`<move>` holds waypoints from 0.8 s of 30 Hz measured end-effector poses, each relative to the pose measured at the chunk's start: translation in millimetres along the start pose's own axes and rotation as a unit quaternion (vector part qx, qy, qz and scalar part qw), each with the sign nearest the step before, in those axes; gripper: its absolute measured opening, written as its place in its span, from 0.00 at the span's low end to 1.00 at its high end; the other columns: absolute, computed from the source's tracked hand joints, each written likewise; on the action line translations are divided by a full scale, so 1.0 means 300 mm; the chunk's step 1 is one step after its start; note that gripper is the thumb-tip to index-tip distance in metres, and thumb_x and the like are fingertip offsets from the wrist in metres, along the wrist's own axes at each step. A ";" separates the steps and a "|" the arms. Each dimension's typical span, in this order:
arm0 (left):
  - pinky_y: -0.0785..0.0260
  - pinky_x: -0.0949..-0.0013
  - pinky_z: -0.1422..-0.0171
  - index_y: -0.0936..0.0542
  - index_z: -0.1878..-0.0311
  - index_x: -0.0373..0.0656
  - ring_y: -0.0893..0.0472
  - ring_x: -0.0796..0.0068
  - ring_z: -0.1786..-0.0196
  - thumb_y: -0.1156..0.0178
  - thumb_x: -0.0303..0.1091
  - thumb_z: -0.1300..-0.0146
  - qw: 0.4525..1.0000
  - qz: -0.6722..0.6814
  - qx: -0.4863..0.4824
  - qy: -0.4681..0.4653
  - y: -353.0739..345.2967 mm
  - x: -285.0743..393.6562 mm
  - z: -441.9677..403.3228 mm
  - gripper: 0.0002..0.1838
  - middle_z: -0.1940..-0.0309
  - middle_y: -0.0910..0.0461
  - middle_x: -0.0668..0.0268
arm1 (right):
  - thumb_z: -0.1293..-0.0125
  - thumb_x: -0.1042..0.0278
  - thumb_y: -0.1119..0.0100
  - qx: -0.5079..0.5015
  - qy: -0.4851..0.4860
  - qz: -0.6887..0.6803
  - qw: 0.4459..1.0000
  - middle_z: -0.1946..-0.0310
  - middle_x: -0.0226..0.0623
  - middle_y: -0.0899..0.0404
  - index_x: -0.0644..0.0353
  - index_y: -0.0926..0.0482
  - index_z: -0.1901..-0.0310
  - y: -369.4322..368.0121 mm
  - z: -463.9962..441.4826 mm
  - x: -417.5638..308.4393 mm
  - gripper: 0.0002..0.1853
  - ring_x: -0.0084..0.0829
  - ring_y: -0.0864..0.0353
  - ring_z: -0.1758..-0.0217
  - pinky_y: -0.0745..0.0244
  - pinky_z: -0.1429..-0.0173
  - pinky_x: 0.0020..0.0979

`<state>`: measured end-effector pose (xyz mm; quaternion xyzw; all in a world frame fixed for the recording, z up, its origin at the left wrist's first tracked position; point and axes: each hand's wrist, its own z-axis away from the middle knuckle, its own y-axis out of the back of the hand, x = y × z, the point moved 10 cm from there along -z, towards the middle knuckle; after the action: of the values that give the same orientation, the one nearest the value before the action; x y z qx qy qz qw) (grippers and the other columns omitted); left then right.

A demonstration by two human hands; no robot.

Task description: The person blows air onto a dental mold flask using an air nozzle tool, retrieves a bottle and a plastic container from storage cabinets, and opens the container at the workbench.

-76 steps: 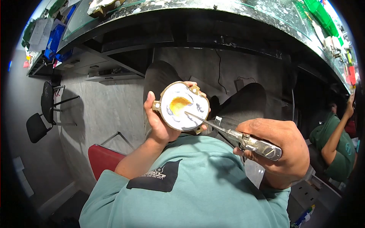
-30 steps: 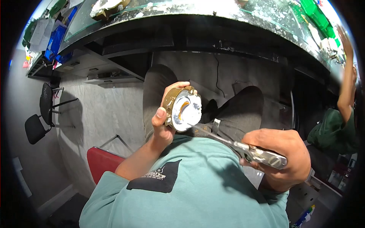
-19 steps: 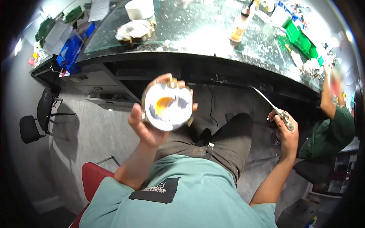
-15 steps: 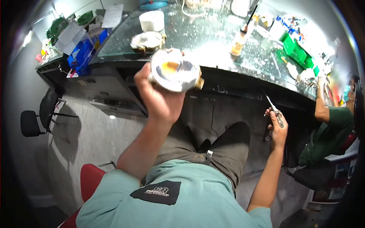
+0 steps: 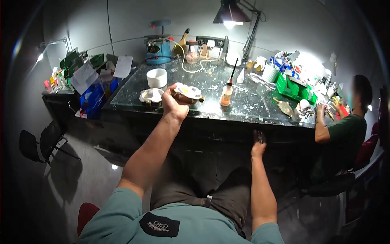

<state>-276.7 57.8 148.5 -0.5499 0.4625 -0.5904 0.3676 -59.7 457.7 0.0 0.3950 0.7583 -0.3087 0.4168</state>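
My left hand [image 5: 175,105] is closed around a brassy metal dental flask half [image 5: 187,93] filled with white plaster, with a yellowish patch on its face. It is held just over the bench's front edge. Beside it on the bench lies another plaster-filled flask half [image 5: 151,96], and behind that stands a white bowl [image 5: 157,77]. My right hand [image 5: 258,147] is lower down, in shadow before the bench front, its fingers wrapped around a knife [image 5: 261,139]. The handle shows dimly; the blade is lost in the dark.
On the dark, white-spattered bench [image 5: 134,91] are a bottle of orange liquid with a brush [image 5: 226,95], a blue burner device [image 5: 157,51] and green bins [image 5: 295,90]. A lamp [image 5: 231,14] hangs above. At right, a co-worker in dark green [image 5: 349,130] reaches over the bench.
My view has tilted up toward the bench and wall. The flask half in my left hand is farther out and tipped flatter; my right hand with the knife has moved inward, toward the bench front.
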 end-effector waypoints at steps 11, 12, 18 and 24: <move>0.26 0.62 0.37 0.24 0.31 0.33 0.19 0.62 0.40 0.43 0.31 0.36 0.974 -0.217 0.038 -0.059 0.070 0.038 -0.092 0.29 0.45 0.19 0.57 | 0.32 0.51 0.27 -0.005 0.107 0.311 0.944 0.34 0.55 0.31 0.58 0.33 0.24 0.061 0.133 -0.088 0.40 0.57 0.34 0.29 0.40 0.25 0.52; 0.26 0.64 0.39 0.24 0.31 0.33 0.19 0.64 0.41 0.41 0.34 0.35 0.966 -0.240 0.046 -0.083 0.100 0.046 -0.118 0.29 0.45 0.20 0.58 | 0.32 0.52 0.28 -0.003 0.099 0.298 0.949 0.33 0.56 0.31 0.59 0.35 0.23 0.073 0.153 -0.082 0.42 0.58 0.35 0.28 0.42 0.23 0.52; 0.37 0.62 0.26 0.25 0.33 0.32 0.25 0.65 0.33 0.42 0.48 0.31 0.942 -0.292 0.008 -0.163 -0.057 0.054 -0.011 0.32 0.34 0.25 0.60 | 0.31 0.63 0.33 -0.192 -0.019 0.350 0.917 0.26 0.61 0.35 0.63 0.35 0.24 0.183 0.468 0.231 0.37 0.58 0.38 0.21 0.45 0.18 0.51; 0.51 0.63 0.16 0.33 0.23 0.34 0.37 0.66 0.21 0.41 0.39 0.29 0.896 -0.380 -0.053 -0.226 -0.048 0.090 0.166 0.34 0.25 0.31 0.56 | 0.38 0.58 0.30 -0.366 -0.038 0.499 0.785 0.48 0.54 0.15 0.65 0.15 0.53 0.145 0.464 0.290 0.19 0.57 0.16 0.44 0.21 0.37 0.47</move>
<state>-229.8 29.7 169.0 -0.8211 0.1538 -0.5193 0.1802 1.9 398.1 -146.6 0.5241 0.4951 0.2281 0.6543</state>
